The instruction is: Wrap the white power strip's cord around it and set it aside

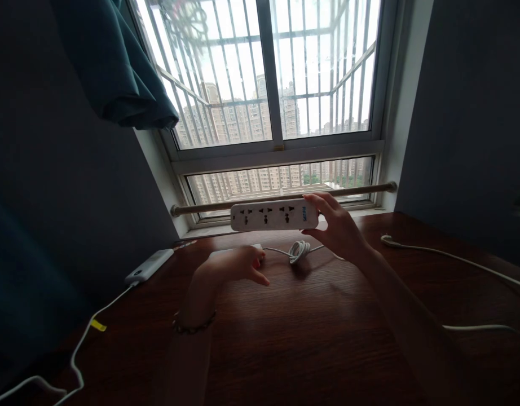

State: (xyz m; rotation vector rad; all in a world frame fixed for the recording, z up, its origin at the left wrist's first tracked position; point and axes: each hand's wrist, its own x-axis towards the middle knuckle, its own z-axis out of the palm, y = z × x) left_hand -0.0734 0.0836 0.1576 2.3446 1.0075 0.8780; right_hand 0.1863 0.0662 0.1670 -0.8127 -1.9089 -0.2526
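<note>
My right hand (334, 225) grips the right end of a white power strip (274, 215), thumb below and fingers above. The strip is raised over the table, its sockets and blue lettering facing me. My left hand (238, 264) is lower and to the left, thumb apart from the curled fingers, with nothing visible in its grasp. Just behind it, a white object (215, 252) lies partly hidden, its kind unclear. Between the hands a coiled white cable (299, 252) rests on the wooden table (302, 321).
At the left is a white elongated device (150, 266) with a cable (76, 361) bearing a yellow tag (98, 325). Another white cable (446, 251) runs along the right. A horizontal rail (217, 207) crosses before the barred window; a teal curtain (116, 73) hangs upper left.
</note>
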